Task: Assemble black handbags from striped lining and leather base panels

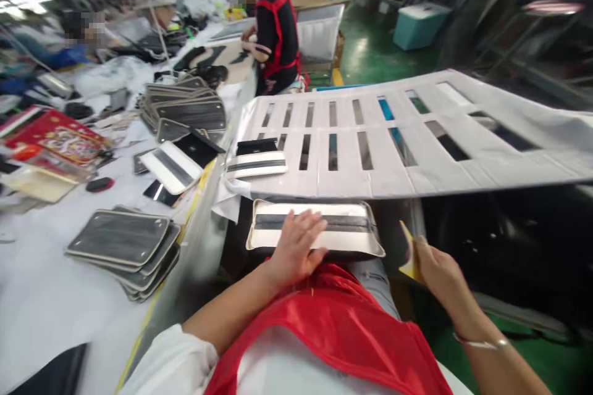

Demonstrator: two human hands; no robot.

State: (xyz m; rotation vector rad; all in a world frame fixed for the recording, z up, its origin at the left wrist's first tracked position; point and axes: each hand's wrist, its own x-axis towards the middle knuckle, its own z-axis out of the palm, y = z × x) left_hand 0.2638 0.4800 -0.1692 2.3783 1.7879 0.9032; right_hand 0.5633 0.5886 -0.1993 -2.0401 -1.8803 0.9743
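Across my lap lies a long boxy white leather-like piece (345, 239) with a dark stripe along it and pale raised edges; it looks like a bag part. My left hand (299, 247) rests flat on its middle, fingers stretched out. To the right, apart from that piece, my right hand (438, 268) is closed on a bent yellow strip (409, 268), whose material I cannot make out. Just beyond my lap, a similar white striped piece (257, 164) lies at the left end of a pale slotted board (343, 182), with a black flap (256, 146) behind it.
At my left runs a white-covered worktable (37, 284) with a yellow edge. On it are a stack of grey panels (127, 237), another stack (189, 108) farther off, a white striped piece (171, 166) and a red bag (55, 136). A co-worker (278, 31) sits ahead.
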